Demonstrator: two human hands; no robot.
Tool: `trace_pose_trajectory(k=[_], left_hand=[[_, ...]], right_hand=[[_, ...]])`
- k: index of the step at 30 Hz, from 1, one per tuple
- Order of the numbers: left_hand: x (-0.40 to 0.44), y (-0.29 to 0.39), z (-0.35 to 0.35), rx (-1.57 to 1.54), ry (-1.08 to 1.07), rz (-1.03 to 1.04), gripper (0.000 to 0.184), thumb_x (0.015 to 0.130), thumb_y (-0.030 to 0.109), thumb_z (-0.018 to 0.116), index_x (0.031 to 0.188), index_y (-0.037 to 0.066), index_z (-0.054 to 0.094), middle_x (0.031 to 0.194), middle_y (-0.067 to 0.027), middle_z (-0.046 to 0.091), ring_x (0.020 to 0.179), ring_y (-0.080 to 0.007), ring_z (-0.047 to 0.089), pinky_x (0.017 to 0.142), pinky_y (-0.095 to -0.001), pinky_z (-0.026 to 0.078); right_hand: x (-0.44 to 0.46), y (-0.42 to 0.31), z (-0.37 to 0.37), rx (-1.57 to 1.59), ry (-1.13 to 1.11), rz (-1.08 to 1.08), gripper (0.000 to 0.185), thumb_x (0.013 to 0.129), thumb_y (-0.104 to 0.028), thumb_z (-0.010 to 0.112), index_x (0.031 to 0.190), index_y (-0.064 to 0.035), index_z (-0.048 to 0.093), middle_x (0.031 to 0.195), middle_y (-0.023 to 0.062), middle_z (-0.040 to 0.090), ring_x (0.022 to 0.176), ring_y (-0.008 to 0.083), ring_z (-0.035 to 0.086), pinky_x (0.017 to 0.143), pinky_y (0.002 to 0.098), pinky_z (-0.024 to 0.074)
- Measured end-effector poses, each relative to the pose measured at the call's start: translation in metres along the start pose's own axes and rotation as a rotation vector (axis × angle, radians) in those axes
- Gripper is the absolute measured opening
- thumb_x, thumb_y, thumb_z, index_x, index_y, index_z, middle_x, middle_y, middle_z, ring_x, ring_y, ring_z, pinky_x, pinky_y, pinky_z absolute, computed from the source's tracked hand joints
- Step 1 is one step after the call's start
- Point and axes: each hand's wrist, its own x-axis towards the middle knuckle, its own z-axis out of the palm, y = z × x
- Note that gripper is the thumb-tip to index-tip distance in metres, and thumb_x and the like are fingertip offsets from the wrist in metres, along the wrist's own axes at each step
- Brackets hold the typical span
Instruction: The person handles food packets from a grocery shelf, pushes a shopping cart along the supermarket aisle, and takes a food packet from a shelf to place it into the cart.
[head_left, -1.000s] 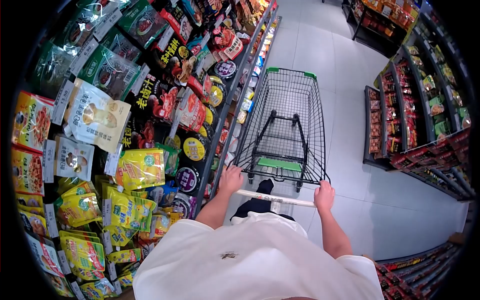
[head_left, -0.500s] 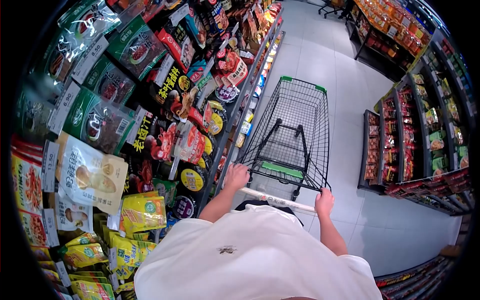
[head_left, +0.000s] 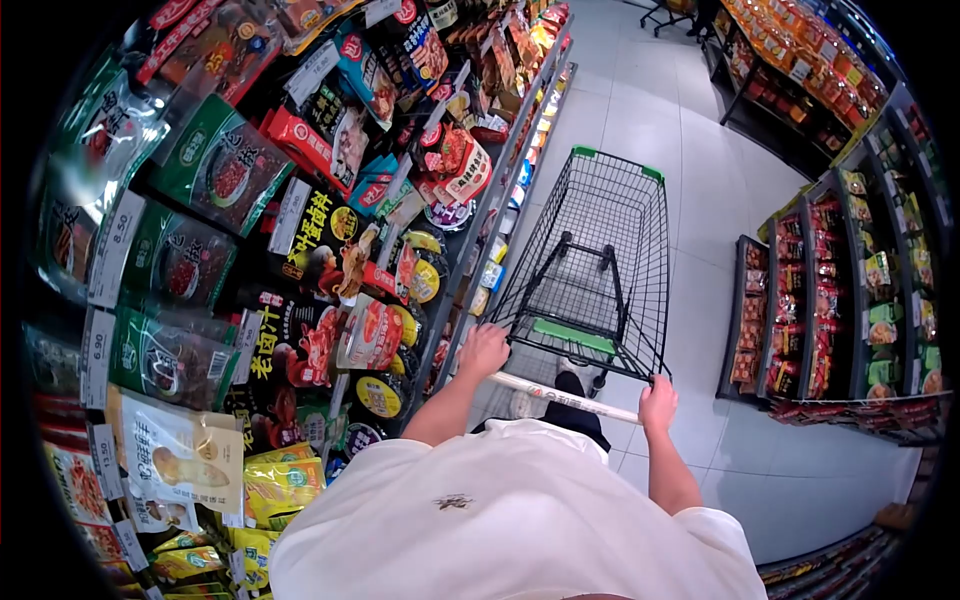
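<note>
Ahead of me stands a black wire shopping cart point(head_left: 590, 260) with green corner pieces and a pale handle bar. Nothing lies in its basket. My left hand point(head_left: 484, 352) is closed around the left end of the handle, near the shelf edge. At the other end of the bar, my right hand point(head_left: 657, 402) grips the right corner of the handle. A green flap point(head_left: 574, 335) shows at the near end of the basket.
Close on my left runs a tall shelf of packaged seasonings point(head_left: 180, 360) with price tags. To the right stands a display rack point(head_left: 840, 290) of red and green packets. Orange packages fill a stand point(head_left: 790, 50) at the back right. Pale floor tiles point(head_left: 620, 80) run down the aisle.
The cart and I have moved forward along the aisle. Shelf goods on the left have slid back toward me, and a foot now shows beneath the handle. Both hands keep their grip.
</note>
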Motion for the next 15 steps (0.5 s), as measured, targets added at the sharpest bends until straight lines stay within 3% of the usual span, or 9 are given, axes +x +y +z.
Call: trace_pose_trajectory(k=[4,15], left_hand=[[0.038,0.004,-0.005,-0.035,-0.055,-0.046,0.032,0.09,0.019,0.061,0.115,0.007,0.076,0.118,-0.0098,0.074,0.124,-0.0273,0.061,0.111,-0.0468,0.04],[0.135,0.012,0.002,0.016,-0.014,-0.07,0.029,0.09,0.018,0.063,0.115,0.008,0.074,0.119,-0.0094,0.074,0.123,-0.0257,0.062,0.113,-0.0456,0.039]], right_hand=[[0.041,0.0,0.003,-0.004,-0.041,0.007,0.027,0.09,-0.011,0.063,0.116,-0.0057,0.068,0.12,0.0125,0.07,0.117,0.03,0.064,0.103,0.0425,0.0449],[0.158,0.002,0.01,-0.005,-0.01,-0.088,0.028,0.09,-0.011,0.061,0.117,-0.005,0.068,0.121,0.012,0.07,0.118,0.0296,0.063,0.104,0.0423,0.0449]])
